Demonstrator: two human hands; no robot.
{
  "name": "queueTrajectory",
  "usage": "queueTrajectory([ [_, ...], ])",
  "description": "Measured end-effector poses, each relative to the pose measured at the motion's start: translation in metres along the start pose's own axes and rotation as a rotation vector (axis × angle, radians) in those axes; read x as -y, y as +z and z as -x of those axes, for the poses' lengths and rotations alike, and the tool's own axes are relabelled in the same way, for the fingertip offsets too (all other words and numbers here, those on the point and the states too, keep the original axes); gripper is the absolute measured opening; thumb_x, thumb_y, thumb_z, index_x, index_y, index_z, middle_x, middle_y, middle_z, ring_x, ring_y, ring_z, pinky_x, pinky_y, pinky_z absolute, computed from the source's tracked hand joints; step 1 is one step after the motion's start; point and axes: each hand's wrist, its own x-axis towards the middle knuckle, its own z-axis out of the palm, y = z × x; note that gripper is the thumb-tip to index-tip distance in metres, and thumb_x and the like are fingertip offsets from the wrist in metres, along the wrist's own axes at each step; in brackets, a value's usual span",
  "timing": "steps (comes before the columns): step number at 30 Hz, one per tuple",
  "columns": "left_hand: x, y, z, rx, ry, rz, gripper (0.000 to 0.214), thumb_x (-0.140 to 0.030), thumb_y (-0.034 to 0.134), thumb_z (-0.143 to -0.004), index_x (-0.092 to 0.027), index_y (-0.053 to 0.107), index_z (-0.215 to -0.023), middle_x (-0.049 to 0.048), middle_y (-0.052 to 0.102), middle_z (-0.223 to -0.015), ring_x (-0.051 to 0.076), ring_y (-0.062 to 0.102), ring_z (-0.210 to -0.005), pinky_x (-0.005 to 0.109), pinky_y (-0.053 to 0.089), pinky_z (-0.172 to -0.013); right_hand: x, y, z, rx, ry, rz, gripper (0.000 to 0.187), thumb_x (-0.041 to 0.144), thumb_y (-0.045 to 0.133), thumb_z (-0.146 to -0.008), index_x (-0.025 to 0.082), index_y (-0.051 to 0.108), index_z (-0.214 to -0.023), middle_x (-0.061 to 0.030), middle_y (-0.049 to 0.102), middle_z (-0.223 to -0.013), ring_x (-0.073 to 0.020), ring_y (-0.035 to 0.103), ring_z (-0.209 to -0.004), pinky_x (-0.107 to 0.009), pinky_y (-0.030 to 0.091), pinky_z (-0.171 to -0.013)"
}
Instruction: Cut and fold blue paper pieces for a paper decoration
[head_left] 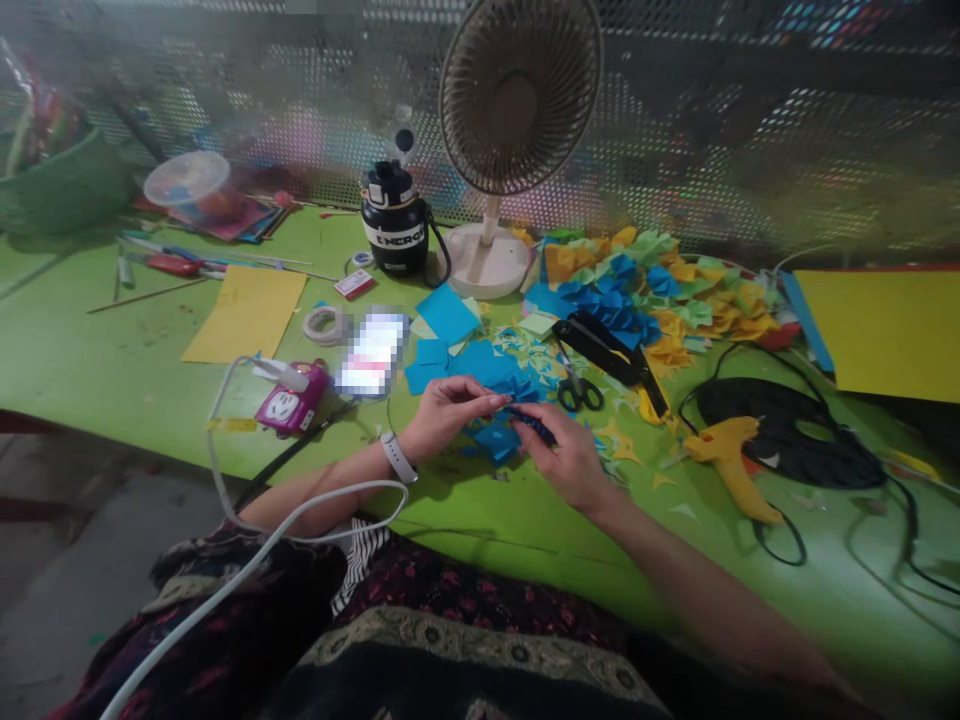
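Fingers of the left hand (450, 418) and right hand (566, 458) pinch a dark blue strip (531, 425), scissors (577, 393) just beyond.

A green table (127, 370) holds a yellow card (244, 315), blue paper squares (448, 314), heaped paper cutouts (660, 290), scissors (577, 393), a yellow glue gun (731, 460), a fan (487, 262) and a black flask (395, 225).

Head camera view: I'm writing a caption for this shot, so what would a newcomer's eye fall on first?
The eye goes first to the heap of cut blue, yellow and green paper right of centre on the green table, with a desk fan at the back. Nearer, at centre, the left hand and right hand pinch a small dark blue piece, and a yellow hot glue gun lies to their right.
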Motion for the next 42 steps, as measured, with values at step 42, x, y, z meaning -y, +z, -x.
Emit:
queueTrajectory([
  [42,-0.0018,0.0003,-0.0008,-0.012,0.013,-0.025,0.033,-0.040,0.091,-0.057,-0.015,0.071,-0.066,0.0019,0.071,-0.067,0.010,0.063,-0.059,0.023,0.054,-0.060,0.0002,-0.0015,-0.0022,0.117,0.169,-0.239,0.031,0.047,0.061,-0.090,0.022,0.063,-0.109,-0.0035,0.070,-0.085,-0.0153,0.066,-0.057,-0.030,0.057,-0.058],
])
